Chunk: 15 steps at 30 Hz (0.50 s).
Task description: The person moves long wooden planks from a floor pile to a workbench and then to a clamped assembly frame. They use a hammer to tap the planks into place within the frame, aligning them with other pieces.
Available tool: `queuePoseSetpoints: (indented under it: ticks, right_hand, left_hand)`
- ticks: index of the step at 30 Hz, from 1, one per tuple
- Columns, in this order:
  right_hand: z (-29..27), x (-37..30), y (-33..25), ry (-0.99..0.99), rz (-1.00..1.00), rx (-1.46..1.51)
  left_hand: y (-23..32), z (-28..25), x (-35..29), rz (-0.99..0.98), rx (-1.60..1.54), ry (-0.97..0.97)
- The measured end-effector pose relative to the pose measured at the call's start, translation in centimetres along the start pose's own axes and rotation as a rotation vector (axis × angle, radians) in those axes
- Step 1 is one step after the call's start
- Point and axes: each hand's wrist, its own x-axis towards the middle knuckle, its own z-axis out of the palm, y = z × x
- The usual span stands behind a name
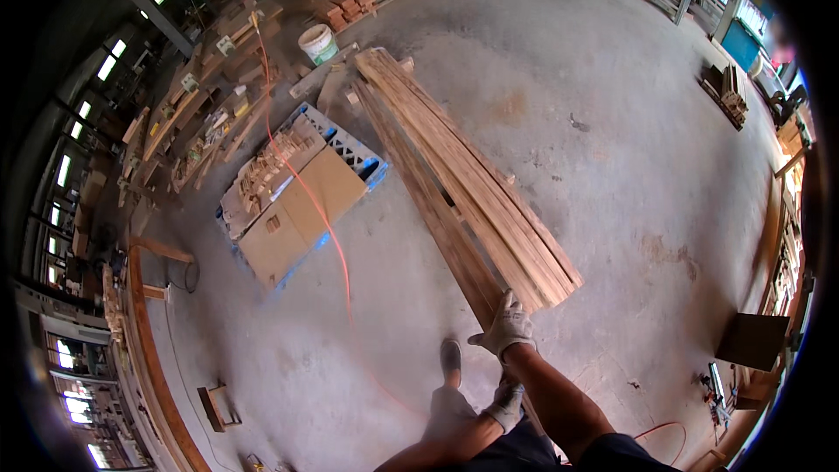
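A long, narrow brown wooden board (pixel 464 253) runs from the far end of a stack back toward my body. My right hand (pixel 509 329), in a pale work glove, lies across this board near its close end, thumb on the left side and fingers along the right. Closer to my body, my left hand (pixel 505 407), also gloved, is closed at the board; its fingertips are hidden. Right beside the board lies a stack of long wooden planks (pixel 472 175), side by side, raised off the floor at the far end. A narrow gap separates board and stack for much of their length.
Left of the planks, a blue-edged pallet (pixel 377 177) carries a cardboard sheet (pixel 301 227) and small wood pieces. An orange hose (pixel 336 249) crosses it onto the floor. A white bucket (pixel 318 44) stands beyond. My shoe (pixel 450 358) is just left of the board.
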Motion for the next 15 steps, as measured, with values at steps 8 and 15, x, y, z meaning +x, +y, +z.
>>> queuePoseSetpoints:
  ticks: [8,15]
  right_hand:
    - [1.5,-2.9,5.9,0.138,0.027,0.013]
    - [-1.1,-13.4,15.2,-0.051,0.106,-0.044]
  left_hand:
    - [-7.1,-0.7,0.4,-0.053,0.585,-0.358]
    - [-3.3,0.6,-3.0,-0.623,0.563,-0.925]
